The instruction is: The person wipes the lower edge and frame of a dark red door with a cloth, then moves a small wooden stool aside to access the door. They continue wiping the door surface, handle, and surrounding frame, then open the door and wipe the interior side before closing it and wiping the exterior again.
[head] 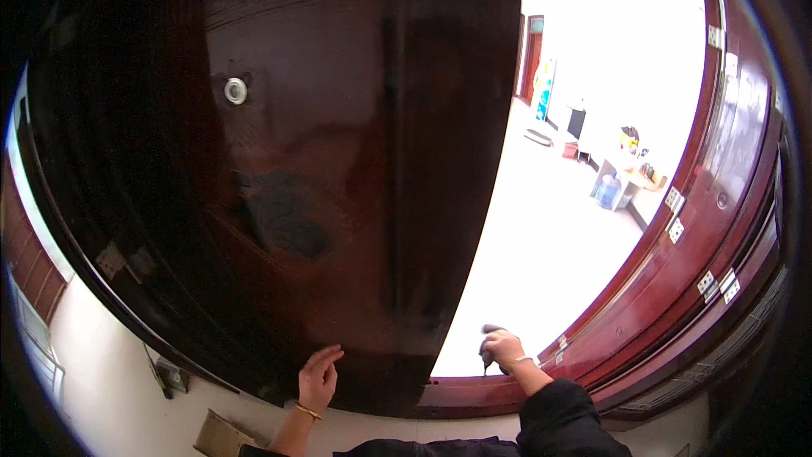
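Note:
A dark red-brown door panel (419, 203) with a round metal ring fitting (235, 91) spreads in front of me. My left hand (320, 374), a gold bracelet at its wrist, is raised near the panel's lower part, fingers apart and holding nothing that shows. On the right, my right hand (504, 349) grips a dark tool, perhaps a power drill (486, 355), whose thin tip points down near the dark red frame's bottom edge (469, 387). Just left of that tip, small dark holes show in the frame. Whether the tip touches the frame, I cannot tell.
Metal hinges (675, 230) line the red folded door leaves (688, 254) at right. Beyond the opening lies a bright room with a blue water jug (607, 191), a red bin (570, 150) and a far red door (533, 63). A cardboard box (222, 435) stands at lower left.

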Demonstrator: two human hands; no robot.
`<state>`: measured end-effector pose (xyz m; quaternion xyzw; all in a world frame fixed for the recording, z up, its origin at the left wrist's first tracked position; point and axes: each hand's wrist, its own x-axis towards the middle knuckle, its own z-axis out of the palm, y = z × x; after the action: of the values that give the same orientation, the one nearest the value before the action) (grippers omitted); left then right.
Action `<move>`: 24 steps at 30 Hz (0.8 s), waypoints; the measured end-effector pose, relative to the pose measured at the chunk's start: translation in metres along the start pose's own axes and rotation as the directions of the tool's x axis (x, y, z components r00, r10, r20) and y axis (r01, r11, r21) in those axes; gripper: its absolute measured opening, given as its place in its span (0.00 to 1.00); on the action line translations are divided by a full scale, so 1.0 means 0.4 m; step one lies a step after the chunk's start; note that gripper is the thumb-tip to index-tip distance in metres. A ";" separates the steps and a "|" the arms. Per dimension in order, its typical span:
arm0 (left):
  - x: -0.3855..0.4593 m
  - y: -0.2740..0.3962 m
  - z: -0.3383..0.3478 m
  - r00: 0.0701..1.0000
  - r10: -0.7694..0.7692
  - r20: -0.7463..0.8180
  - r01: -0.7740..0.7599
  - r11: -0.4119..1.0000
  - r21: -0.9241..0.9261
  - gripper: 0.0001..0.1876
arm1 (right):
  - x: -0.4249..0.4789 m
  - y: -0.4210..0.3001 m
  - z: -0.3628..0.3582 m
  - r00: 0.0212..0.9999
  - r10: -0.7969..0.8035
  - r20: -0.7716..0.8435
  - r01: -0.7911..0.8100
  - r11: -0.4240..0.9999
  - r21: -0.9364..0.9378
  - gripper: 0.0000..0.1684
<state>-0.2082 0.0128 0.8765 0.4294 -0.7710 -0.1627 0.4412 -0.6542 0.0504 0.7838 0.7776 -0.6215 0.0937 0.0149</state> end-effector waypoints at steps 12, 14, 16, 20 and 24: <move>0.378 0.253 0.261 0.890 0.455 0.012 -0.430 0.832 0.351 0.30 | 0.327 -0.063 -0.601 0.711 0.251 -0.657 0.500 0.476 0.723 0.39; 0.417 0.249 0.297 0.870 0.493 0.002 -0.459 0.808 0.369 0.32 | 0.404 -0.107 -0.559 0.727 0.164 -0.666 0.538 0.466 0.702 0.42; 0.442 0.235 0.341 0.866 0.499 0.015 -0.481 0.826 0.293 0.34 | 0.393 -0.109 -0.450 0.748 0.187 -0.636 0.493 0.484 0.723 0.42; 0.439 0.181 0.424 0.890 0.450 0.076 -0.430 0.770 0.472 0.45 | 0.255 -0.059 -0.069 0.947 0.230 -0.226 0.096 0.467 0.879 0.40; 0.389 0.093 0.481 0.938 0.346 0.032 -0.318 0.817 0.482 0.53 | 0.107 0.011 0.221 0.940 0.213 0.266 -0.327 0.342 0.881 0.39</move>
<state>-0.4229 -0.1155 0.8767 0.3886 -0.8371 0.1249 0.3642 -0.6382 -0.0042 0.7037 0.5461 -0.5860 0.3800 -0.4626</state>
